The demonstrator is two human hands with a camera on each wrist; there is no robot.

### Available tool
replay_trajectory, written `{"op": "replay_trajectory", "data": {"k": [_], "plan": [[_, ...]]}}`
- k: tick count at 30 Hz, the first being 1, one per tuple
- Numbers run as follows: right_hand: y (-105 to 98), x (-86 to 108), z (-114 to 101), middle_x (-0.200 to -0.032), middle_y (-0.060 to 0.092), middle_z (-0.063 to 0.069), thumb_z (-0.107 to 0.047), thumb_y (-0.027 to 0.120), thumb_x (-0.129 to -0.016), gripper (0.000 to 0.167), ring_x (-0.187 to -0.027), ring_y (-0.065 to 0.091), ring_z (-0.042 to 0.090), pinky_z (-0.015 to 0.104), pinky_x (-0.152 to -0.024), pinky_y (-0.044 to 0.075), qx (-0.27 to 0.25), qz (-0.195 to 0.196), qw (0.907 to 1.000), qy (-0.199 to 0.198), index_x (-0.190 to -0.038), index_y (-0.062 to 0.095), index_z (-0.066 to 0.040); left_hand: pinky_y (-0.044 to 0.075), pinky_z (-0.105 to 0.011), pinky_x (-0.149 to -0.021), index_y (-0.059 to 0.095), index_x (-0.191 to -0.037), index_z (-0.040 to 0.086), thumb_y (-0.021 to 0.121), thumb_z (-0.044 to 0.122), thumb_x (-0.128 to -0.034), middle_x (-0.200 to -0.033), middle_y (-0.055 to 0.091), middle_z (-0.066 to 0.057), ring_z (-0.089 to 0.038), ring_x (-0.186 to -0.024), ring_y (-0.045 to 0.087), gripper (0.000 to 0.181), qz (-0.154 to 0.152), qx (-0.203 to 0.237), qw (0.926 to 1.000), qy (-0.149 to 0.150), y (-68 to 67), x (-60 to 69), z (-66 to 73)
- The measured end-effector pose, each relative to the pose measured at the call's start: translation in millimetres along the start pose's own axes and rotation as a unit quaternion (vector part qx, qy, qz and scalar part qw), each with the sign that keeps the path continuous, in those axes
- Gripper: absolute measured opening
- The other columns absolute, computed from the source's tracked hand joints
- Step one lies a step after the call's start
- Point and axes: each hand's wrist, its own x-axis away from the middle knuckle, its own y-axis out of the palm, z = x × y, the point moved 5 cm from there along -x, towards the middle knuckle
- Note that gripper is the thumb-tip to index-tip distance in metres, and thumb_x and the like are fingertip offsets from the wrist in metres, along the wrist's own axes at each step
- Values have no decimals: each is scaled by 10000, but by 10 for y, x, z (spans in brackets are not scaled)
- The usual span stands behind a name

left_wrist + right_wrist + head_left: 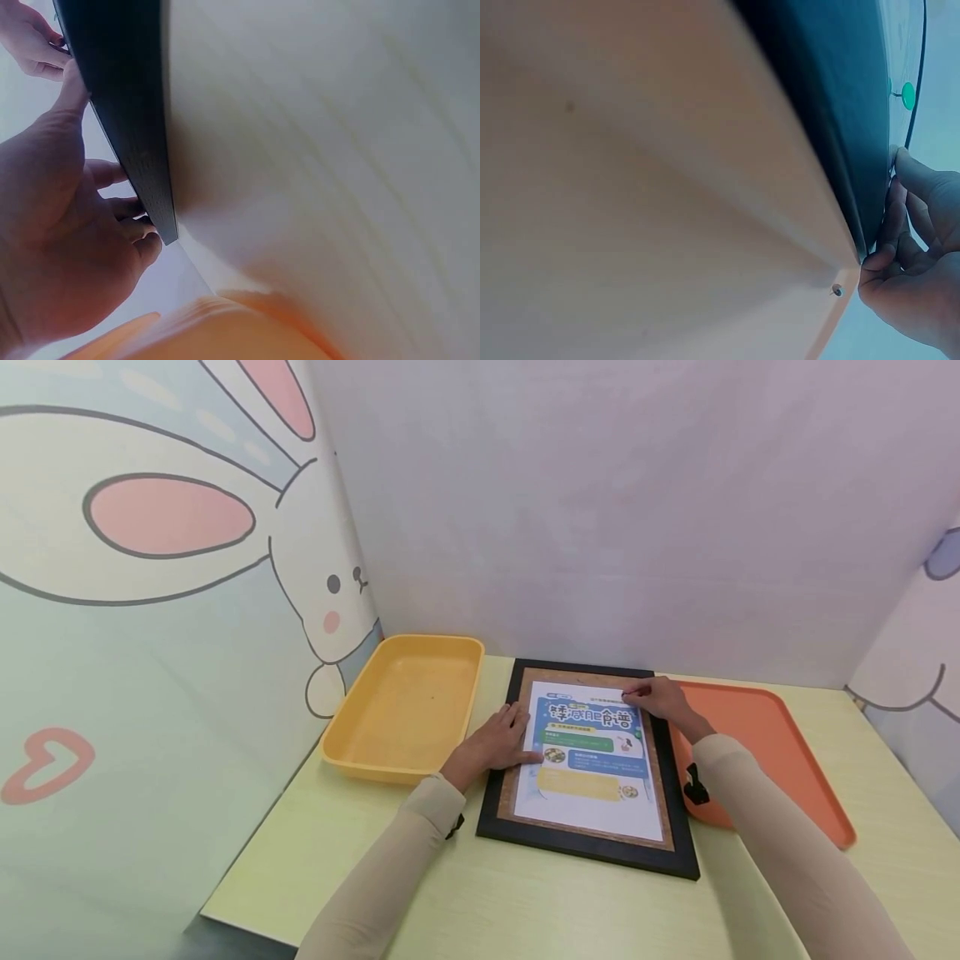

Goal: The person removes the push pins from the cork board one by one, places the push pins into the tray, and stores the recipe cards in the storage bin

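Observation:
A black-framed cork board (506, 793) lies on the table with a printed poster (600, 817) on it. My left hand (495, 742) rests with spread fingers over the board's left side, thumb on the poster. In the left wrist view that hand (67, 217) is beside the black frame edge (139, 127). Near the poster's top right corner, my right hand (663, 700) pinches a small dark pushpin (624, 695), mostly hidden by the fingertips. The right wrist view shows the right hand (922, 247) against the board, with a green pushpin (908, 96) standing in it.
A yellow tray (405, 710) stands left of the board. An orange tray (757, 752) lies to the right, under the right forearm, touching or nearly touching the frame. A pale wall (600, 527) rises behind, and a rabbit-printed wall (187, 693) is at the left.

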Motion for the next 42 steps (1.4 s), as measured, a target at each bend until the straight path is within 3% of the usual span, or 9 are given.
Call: {"op": "replay_trajectory", "data": {"k": [17,28,42], "plan": [[4,9,-37,-1083,691,210,-235,708,-1005,348,-950,583,329,345,-772,459,33,-157,9999,55,-1221,722,38,162,-394,-1279,156,-1666,60,519,733,-962,-1735,112,-154,-297,-1600,122,1039,-59,102,9999,-60,-9,12,10],[12,5,-41,-1078,682,208,-229,697,-1011,335,-967,570,336,343,-783,458,37,-154,9999,5,-1213,719,38,164,-392,-1278,160,-1666,63,495,746,-964,-1735,122,-152,-295,-1598,133,1036,-61,-125,9999,-23,-2,-15,8],[-2,25,34,-1111,673,224,-246,714,-1005,358,-987,569,348,395,-825,469,-150,-99,9995,-257,-1224,720,36,158,-390,-1280,175,-1663,58,499,732,-971,-1733,121,-157,-299,-1599,127,1019,-108,-44,9999,-36,-40,11,20]]}}
